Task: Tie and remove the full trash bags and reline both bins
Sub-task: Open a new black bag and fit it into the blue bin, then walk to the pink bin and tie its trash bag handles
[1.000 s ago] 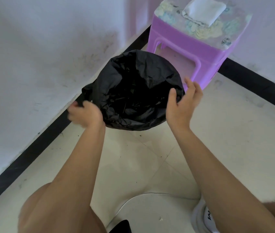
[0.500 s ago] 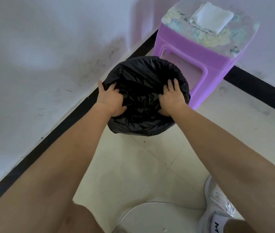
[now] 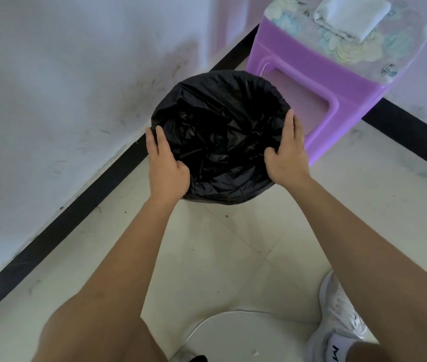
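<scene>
A round bin stands in the corner of the floor, fully covered by a crinkled black trash bag (image 3: 220, 131) that lines its inside and folds over its rim. My left hand (image 3: 166, 165) grips the bag at the rim's near-left side, thumb inside and fingers outside. At the near-right side my right hand (image 3: 286, 152) holds the rim the same way, fingers stretched along the outer edge. The bin's own wall is hidden under the bag.
A purple plastic stool (image 3: 337, 71) with a floral top and a folded white cloth (image 3: 351, 15) stands just right of the bin. White walls with a black skirting (image 3: 58, 226) meet behind. A white round object (image 3: 246, 335) and my white shoe (image 3: 337, 314) lie near me.
Both hands moved from outside the bin into its mouth, then out to the rim's sides. The bag's edge now sits smoother over the rim.
</scene>
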Motion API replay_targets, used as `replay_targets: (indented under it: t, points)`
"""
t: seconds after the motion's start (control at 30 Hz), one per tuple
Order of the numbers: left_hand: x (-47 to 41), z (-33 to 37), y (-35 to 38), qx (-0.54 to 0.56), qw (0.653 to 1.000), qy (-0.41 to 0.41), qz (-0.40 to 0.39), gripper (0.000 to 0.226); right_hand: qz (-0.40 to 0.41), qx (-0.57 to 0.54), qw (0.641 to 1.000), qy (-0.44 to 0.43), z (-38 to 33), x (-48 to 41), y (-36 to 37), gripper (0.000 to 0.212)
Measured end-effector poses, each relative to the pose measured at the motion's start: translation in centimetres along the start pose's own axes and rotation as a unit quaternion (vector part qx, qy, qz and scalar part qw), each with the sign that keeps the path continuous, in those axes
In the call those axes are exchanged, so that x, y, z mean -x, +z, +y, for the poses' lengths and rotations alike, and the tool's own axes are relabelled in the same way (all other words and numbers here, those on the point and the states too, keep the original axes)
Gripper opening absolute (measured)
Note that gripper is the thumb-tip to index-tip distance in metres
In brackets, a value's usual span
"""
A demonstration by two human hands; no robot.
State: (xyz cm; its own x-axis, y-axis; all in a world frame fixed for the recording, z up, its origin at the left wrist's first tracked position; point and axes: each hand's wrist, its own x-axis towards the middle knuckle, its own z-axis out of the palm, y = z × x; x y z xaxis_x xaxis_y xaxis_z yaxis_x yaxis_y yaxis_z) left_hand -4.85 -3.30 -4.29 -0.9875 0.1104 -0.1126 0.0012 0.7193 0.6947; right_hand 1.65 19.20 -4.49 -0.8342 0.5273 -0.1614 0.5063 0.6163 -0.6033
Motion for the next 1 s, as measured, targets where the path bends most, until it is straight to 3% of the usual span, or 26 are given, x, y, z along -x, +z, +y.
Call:
replay_targets:
  t: [0.3,0.4,0.53,0.77,1.0]
  points:
    - [-0.8,0.2,0.1,-0.02,1.0,-0.004,0.012,0.075,0.034,0.003,0.999,-0.005,0.0,-0.9,1.1,0.081]
    - [-0.9,0.2,-0.1,-0.134,0.991,-0.008,0.01,0.065,0.035,0.1,0.994,-0.003,-0.5,-1.1,0.9,0.079]
    - [0.6,3.7,-3.2,-0.286,0.958,0.03,0.002,0.061,0.015,0.197,0.978,-0.072,-2.7,-0.2,-2.0,0.072]
    - [3.1,19.1,-16.4,-0.301,0.944,0.128,0.047,0.057,0.036,0.193,0.963,-0.187,-13.0,2.0,-17.9,0.065]
    - [4.4,41.2,-35.9,-0.313,0.919,0.199,0.137,0.059,0.109,0.179,0.951,-0.227,-29.3,3.6,-43.4,0.063]
